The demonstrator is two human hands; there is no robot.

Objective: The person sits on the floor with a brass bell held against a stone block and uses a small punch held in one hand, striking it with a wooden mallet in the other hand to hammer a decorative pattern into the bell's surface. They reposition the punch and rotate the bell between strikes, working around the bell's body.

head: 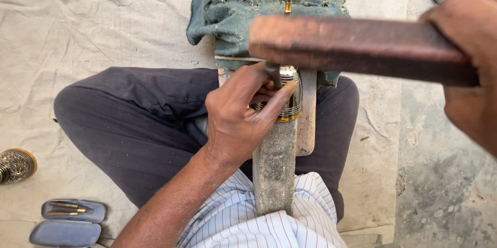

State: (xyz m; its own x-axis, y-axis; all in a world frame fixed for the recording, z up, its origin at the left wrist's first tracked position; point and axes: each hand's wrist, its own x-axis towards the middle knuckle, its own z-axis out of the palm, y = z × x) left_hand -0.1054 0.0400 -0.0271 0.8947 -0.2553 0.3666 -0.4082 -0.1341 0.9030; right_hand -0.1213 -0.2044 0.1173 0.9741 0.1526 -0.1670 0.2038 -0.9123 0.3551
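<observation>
Fingers (274, 104) of the left hand (235, 118) pinch a small dark tool (274, 74) against a ribbed silver-and-brass metal piece (291, 95), which sits atop a stone block (275, 170) between the seated person's crossed legs. Closed around a thick wooden bar (357, 48), the right hand (468, 67) holds it just above the work, hiding part of a ragged green cloth (259, 4). On the canvas sheet (93, 25) to the left, an open grey case (70, 222) holds slim brass-tipped tools (67, 208); an ornate metal bowl (15, 165) lies near it.
</observation>
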